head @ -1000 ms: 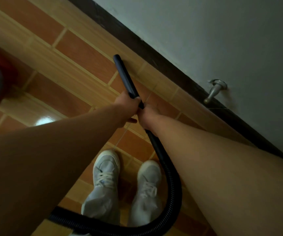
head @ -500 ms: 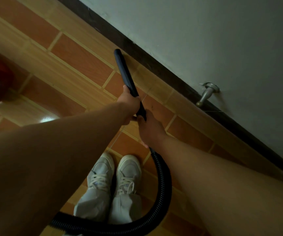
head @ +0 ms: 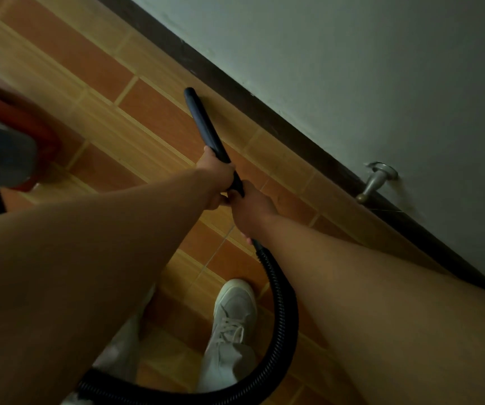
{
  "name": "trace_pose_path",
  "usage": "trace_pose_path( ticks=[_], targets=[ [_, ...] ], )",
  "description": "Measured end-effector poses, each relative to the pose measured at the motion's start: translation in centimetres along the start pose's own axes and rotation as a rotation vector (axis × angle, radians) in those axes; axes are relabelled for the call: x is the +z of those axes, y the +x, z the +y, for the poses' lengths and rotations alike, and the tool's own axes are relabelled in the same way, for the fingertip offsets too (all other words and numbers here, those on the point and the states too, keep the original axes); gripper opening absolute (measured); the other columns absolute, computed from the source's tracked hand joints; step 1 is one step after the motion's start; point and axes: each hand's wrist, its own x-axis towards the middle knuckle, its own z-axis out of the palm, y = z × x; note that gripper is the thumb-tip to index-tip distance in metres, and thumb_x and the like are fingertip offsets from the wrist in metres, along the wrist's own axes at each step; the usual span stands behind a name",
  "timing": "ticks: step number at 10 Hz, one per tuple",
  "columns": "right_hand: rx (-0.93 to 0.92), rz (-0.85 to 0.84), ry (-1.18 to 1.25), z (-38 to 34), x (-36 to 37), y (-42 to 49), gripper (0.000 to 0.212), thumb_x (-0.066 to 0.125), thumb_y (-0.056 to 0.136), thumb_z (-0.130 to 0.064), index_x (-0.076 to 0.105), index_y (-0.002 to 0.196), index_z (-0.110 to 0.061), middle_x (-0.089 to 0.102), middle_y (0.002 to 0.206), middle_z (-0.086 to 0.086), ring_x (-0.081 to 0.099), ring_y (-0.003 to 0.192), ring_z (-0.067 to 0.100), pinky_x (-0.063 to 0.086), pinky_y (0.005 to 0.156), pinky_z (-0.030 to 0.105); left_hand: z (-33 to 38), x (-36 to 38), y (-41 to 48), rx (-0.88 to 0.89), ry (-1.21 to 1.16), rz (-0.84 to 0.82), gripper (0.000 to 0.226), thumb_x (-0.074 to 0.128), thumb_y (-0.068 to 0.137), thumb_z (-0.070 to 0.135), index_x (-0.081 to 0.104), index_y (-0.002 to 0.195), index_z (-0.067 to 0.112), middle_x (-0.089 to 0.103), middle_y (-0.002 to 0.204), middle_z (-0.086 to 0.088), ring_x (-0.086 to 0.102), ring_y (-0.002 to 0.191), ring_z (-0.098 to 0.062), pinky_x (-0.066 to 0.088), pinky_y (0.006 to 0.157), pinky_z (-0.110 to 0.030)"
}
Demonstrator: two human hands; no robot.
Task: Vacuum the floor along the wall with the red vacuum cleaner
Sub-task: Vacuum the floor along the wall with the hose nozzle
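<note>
The black plastic vacuum wand (head: 203,124) rests its tip on the orange tiled floor (head: 153,112) beside the dark skirting board (head: 264,112). The left hand (head: 217,182) grips the wand, and the right hand (head: 250,211) grips it behind, by the black ribbed hose (head: 288,302). The red vacuum cleaner body (head: 33,124), at the left, shows more than before.

Tiles (head: 83,62) lie free toward eleven o'clock; a doorstop (head: 377,182) juts at three, the vacuum body (head: 28,127) crowds nine.

No legible text, labels or numbers, none readable on red vacuum cleaner (head: 31,121)
</note>
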Motion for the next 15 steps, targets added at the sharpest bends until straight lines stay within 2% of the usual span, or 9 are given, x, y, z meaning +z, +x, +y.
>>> trace_pose_path(
  ticks=[2,3,5,7,8,9,10,11,15],
  targets=[
    [-0.014,-0.013,-0.021,-2.6,0.2,1.6,0.038,0.034,0.109,-0.043,0.041,0.144,-0.028,0.06,0.12,0.015,0.065,0.093,0.036,0.061,0.082,0.052,1.6,-2.1,1.1,0.011,-0.043,0.009,0.059,0.052,0.105,0.014,0.022,0.153,0.034,0.05,0.126,-0.009,0.058,0.102,-0.028,0.053,0.048,-0.044],
    [-0.025,0.004,-0.037,-4.2,0.3,2.7,0.038,0.034,0.109,-0.043,0.043,0.143,-0.029,0.06,0.119,0.016,0.065,0.096,0.036,0.06,0.085,0.053,2.6,-3.3,1.8,0.011,-0.062,0.026,0.054,0.053,0.104,0.013,0.028,0.149,0.03,0.05,0.135,-0.011,0.058,0.109,-0.029,0.059,0.061,-0.052],
    [-0.038,-0.008,-0.031,-7.9,1.7,5.1,0.035,0.035,0.107,-0.047,0.046,0.138,-0.034,0.063,0.115,0.013,0.064,0.087,0.034,0.055,0.059,0.039,4.3,-6.9,3.6,0.018,-0.051,-0.01,0.035,0.037,0.111,0.022,0.032,0.145,0.022,0.052,0.137,-0.008,0.048,0.135,-0.029,0.046,0.105,-0.059],
    [-0.05,-0.011,-0.046,-12.5,3.9,6.7,0.034,0.035,0.108,-0.045,0.045,0.139,-0.034,0.063,0.113,0.012,0.063,0.084,0.033,0.053,0.057,0.036,5.2,-11.6,5.7,0.158,0.021,0.076,0.076,0.056,0.098,0.019,0.011,0.159,0.014,0.051,0.144,-0.021,0.064,0.115,-0.041,0.06,0.083,-0.053],
    [-0.047,-0.004,-0.045,-15.1,5.3,7.4,0.035,0.036,0.108,-0.046,0.045,0.14,-0.035,0.063,0.113,0.012,0.066,0.091,0.035,0.06,0.066,0.043,6.1,-14.8,7.5,0.182,0.006,0.073,0.075,0.055,0.097,0.019,0.013,0.159,0.024,0.052,0.145,-0.018,0.066,0.113,-0.038,0.062,0.077,-0.052],
    [-0.043,0.004,-0.054,-17.5,6.5,8.0,0.035,0.036,0.107,-0.045,0.045,0.139,-0.035,0.062,0.112,0.011,0.067,0.093,0.035,0.06,0.069,0.044,7.1,-17.3,7.7,0.124,-0.047,0.071,0.063,0.052,0.104,0.015,0.02,0.157,0.027,0.053,0.138,-0.011,0.066,0.102,-0.029,0.06,0.049,-0.04],
    [-0.027,0.007,-0.046,-19.7,7.6,8.8,0.036,0.038,0.107,-0.047,0.047,0.137,-0.031,0.063,0.112,0.012,0.067,0.094,0.036,0.058,0.065,0.042,8.0,-19.5,8.2,0.086,-0.081,0.073,0.04,0.051,0.105,0.012,0.035,0.138,0.026,0.055,0.131,-0.01,0.064,0.096,-0.026,0.054,0.038,-0.036],
    [0.0,0.012,-0.029,-21.6,8.6,9.6,0.04,0.04,0.105,-0.05,0.049,0.135,-0.025,0.063,0.112,0.012,0.068,0.095,0.036,0.06,0.07,0.044,8.7,-21.4,8.8,0.104,-0.022,0.048,0.044,0.049,0.105,0.01,0.029,0.142,0.024,0.054,0.137,-0.008,0.065,0.107,-0.029,0.06,0.053,-0.042],
    [-0.007,0.072,-0.101,-25.6,9.5,11.2,0.038,0.042,0.108,-0.042,0.053,0.132,-0.014,0.066,0.108,0.015,0.07,0.088,0.034,0.062,0.076,0.046,10.6,-25.0,9.2,0.08,-0.099,-0.03,0.057,0.059,0.1,0.007,0.031,0.142,0.035,0.059,0.126,-0.011,0.067,0.102,-0.026,0.057,0.044,-0.036]
  ],
)
